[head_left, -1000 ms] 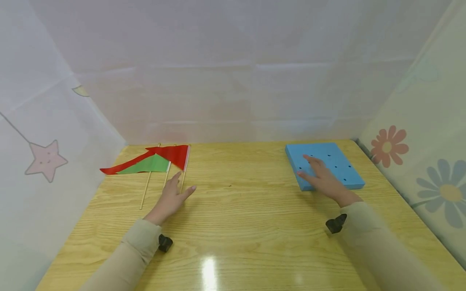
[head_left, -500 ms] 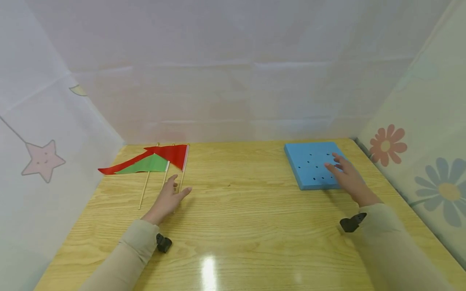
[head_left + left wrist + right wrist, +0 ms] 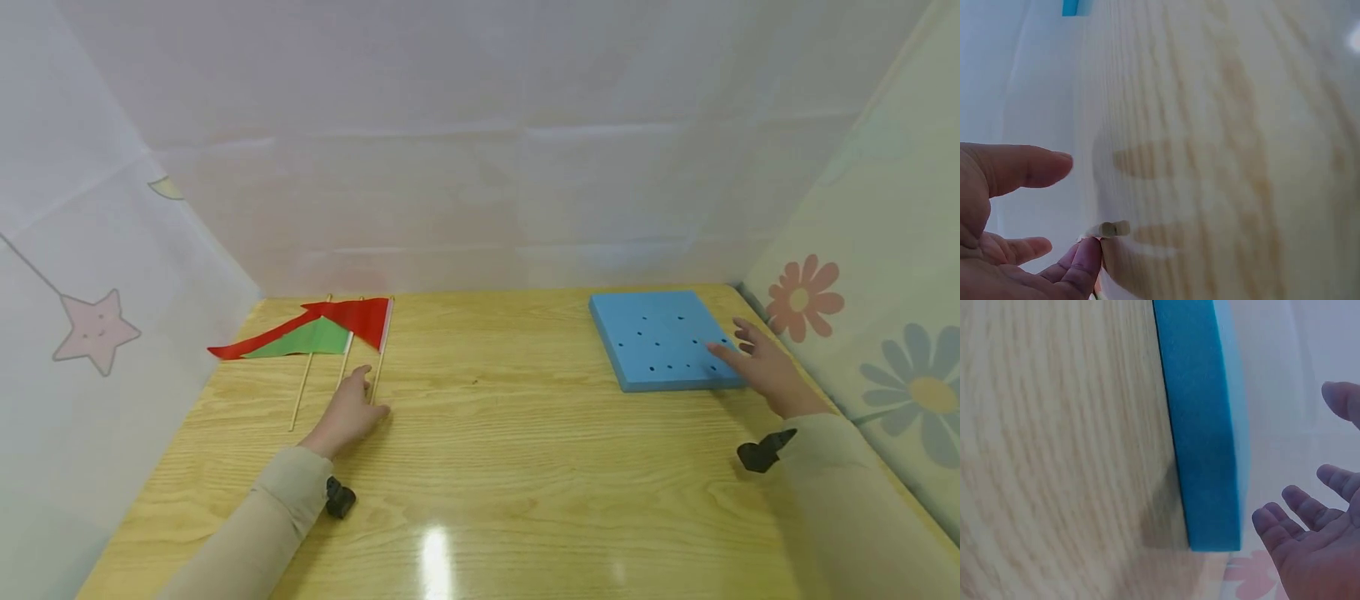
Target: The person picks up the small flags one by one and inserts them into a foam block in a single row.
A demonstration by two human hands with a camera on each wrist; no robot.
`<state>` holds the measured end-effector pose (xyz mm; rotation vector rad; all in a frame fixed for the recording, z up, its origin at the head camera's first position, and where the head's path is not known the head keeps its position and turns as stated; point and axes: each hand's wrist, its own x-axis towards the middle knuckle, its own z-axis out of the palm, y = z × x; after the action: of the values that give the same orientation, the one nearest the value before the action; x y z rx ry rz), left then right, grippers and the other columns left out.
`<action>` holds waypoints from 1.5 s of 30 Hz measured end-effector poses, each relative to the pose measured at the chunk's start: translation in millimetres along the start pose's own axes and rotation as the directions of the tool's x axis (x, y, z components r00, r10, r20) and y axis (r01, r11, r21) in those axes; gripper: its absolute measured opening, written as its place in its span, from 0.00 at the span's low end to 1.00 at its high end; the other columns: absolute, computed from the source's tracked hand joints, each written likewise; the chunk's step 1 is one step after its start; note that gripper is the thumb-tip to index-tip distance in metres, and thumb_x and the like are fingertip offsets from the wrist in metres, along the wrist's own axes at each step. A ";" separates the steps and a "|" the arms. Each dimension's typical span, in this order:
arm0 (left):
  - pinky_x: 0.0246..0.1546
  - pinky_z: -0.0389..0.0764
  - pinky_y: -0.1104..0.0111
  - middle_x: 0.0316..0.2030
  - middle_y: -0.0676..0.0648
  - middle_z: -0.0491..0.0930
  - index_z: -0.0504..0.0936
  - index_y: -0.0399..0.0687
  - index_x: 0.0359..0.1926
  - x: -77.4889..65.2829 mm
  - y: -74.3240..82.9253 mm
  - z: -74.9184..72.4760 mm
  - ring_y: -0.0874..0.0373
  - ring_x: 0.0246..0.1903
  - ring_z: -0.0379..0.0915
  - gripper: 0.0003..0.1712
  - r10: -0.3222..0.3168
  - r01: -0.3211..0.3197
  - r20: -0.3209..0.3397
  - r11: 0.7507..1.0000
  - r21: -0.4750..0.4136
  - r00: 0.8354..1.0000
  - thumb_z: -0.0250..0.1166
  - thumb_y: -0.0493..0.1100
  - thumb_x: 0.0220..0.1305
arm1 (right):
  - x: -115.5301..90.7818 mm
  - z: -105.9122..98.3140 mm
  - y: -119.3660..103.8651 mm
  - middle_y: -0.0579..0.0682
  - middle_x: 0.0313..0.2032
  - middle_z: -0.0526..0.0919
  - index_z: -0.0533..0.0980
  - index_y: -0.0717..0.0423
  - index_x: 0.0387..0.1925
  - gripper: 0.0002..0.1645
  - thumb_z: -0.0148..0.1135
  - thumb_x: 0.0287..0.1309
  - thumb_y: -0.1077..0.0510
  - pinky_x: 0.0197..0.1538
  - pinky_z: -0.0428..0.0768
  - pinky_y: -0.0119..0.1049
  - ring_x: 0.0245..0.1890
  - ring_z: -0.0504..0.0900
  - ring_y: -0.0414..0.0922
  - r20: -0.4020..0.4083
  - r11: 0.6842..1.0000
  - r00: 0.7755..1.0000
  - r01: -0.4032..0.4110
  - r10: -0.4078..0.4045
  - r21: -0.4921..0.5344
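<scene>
Three small flags on thin wooden sticks lie at the back left in the head view: a red flag, a green flag and a long red pennant partly under it. My left hand is at the sticks' near ends. In the left wrist view, fingertips meet a stick end, while the thumb stands apart. On the right, my right hand hovers by the right edge of a blue block with several holes. Its fingers are spread and hold nothing.
Everything lies on a wood-grain table. A pale cloth wall rises behind it, with printed side walls at left and right. Both wrists carry small black cameras, one on the left cuff.
My right hand has moved rightward from above the block to its right edge. The left hand stays by the sticks, its thumb slightly nearer the fingers. The flags and block have not moved.
</scene>
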<state>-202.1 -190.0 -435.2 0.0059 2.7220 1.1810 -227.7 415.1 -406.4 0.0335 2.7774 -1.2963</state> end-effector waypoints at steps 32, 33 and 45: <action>0.48 0.78 0.50 0.37 0.33 0.78 0.60 0.14 0.67 14.9 6.7 -7.6 0.42 0.39 0.72 0.36 0.003 0.003 -0.022 0.968 0.250 1.000 0.53 0.25 0.56 | -3.9 -20.5 37.7 0.85 0.70 0.39 0.31 0.74 0.75 0.64 0.60 0.72 0.38 0.65 0.55 0.76 0.69 0.42 0.83 0.194 0.968 0.970 -0.104 0.149 -0.227; 0.47 0.78 0.51 0.38 0.31 0.79 0.60 0.14 0.67 15.9 6.8 -7.7 0.43 0.39 0.72 0.36 0.004 0.002 -0.022 0.966 0.260 1.000 0.53 0.24 0.56 | -3.8 -20.5 35.8 0.85 0.70 0.38 0.31 0.73 0.75 0.64 0.60 0.72 0.38 0.65 0.54 0.76 0.69 0.42 0.83 0.198 0.969 0.968 -0.108 0.153 -0.220; 0.44 0.75 0.54 0.54 0.19 0.74 0.63 0.13 0.65 24.5 11.5 -9.5 0.39 0.44 0.72 0.36 0.005 -0.005 -0.001 0.951 0.308 1.000 0.52 0.23 0.52 | 7.0 -13.9 40.4 0.85 0.71 0.37 0.26 0.74 0.75 0.67 0.53 0.72 0.31 0.64 0.53 0.77 0.69 0.40 0.84 0.190 0.957 0.972 -0.084 0.140 -0.277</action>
<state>-228.5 -187.2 -424.4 0.0520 2.8783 0.7442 -233.4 451.6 -429.0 0.0376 2.6979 -0.8379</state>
